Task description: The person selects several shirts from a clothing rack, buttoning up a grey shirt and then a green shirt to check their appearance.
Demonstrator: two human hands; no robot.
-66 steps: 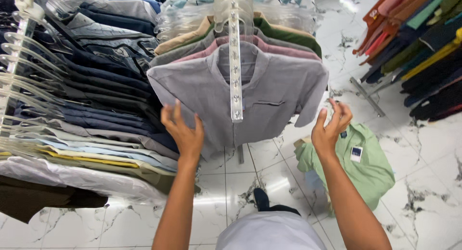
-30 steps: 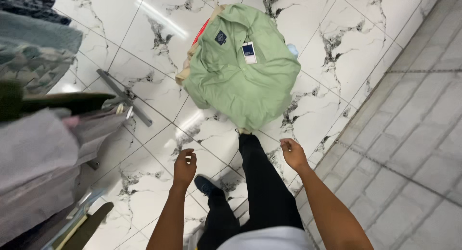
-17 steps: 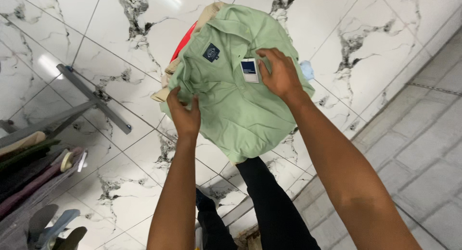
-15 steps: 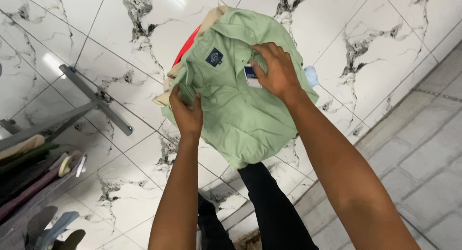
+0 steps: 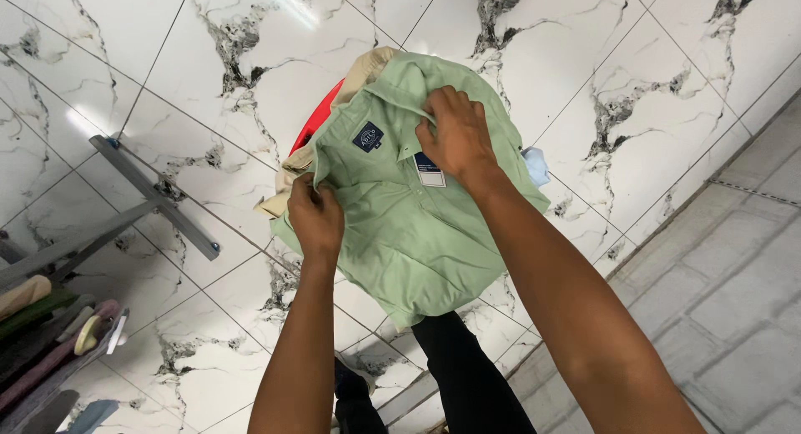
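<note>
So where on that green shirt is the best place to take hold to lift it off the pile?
Probably at the collar and shoulders, from above. The green shirt lies face up on other clothes, collar toward the top, body hanging down toward the legs. The left hand pinches its left shoulder edge, and the right hand has its grip at the collar. Two high points should let it hang flat.

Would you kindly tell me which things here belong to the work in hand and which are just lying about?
In hand:
- green shirt, gripped by the left hand and right hand
- its hang tag

Lying about:
- beige garment and red item beneath it
- pale blue item
- grey rack foot
- hanging clothes
</note>
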